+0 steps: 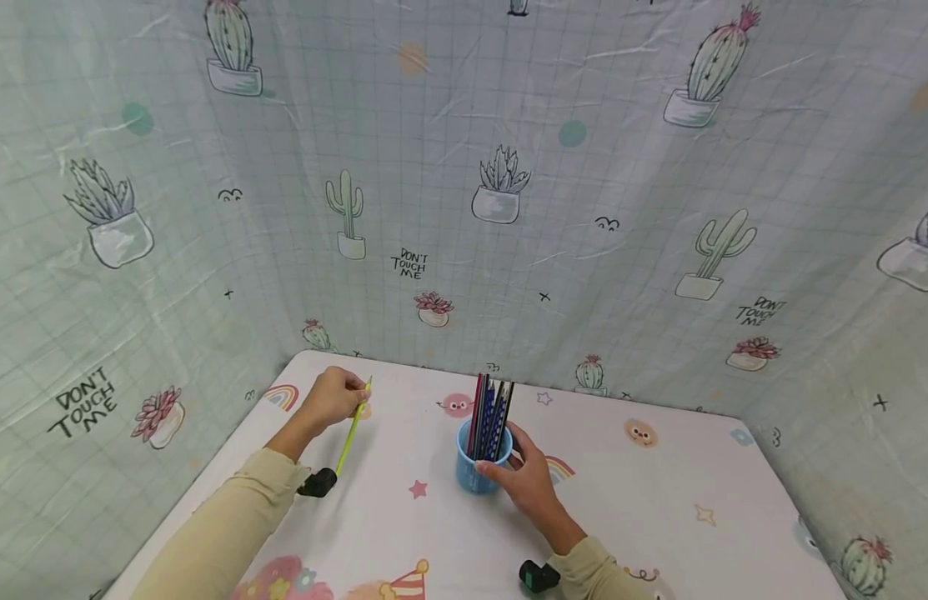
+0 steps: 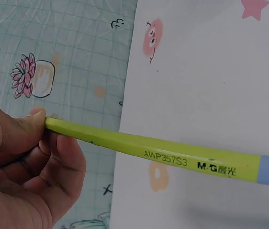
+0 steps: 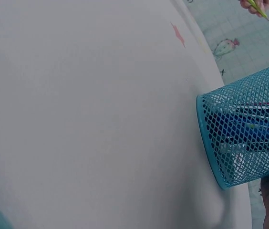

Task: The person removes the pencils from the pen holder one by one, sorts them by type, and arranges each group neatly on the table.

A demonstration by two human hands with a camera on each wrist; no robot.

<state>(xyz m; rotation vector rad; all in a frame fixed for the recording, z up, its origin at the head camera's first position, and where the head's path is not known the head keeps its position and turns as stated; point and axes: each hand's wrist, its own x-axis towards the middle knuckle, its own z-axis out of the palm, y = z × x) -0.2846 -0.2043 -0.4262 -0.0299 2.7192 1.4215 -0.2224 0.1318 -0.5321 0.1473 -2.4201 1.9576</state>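
Left thumb and forefinger clamp a yellow-green pencil (image 1: 351,437) by its pointed end, well apart from the cup

Fingertips of the left hand (image 1: 334,398) pinch the pencil just behind its tip, left of centre in the head view. From that pinch the long axis slants down and to the left, with the tip toward the upper right and the far end running behind the black wrist camera (image 1: 318,482). The left wrist view shows the shaft crossing to the right edge, printed "AWP357S3", with a blue-grey band beyond the lettering. It appears raised off the table (image 1: 621,500).

From these fingers, the blue mesh pencil cup (image 1: 467,468) lies to the right and a little lower in the head frame, near the lower centre. The slanted pencil is outside it, and bare tabletop shows between them. The left hand is nearer to the pencil; the right hand (image 1: 537,483) is at the cup, gripping its right side, thumb across the near wall and fingers round behind.

The cup stands upright and holds a bundle of pencils (image 1: 490,421), dark red, patterned dark blue and black, rising above the rim close to vertical. Their exact number cannot be told.
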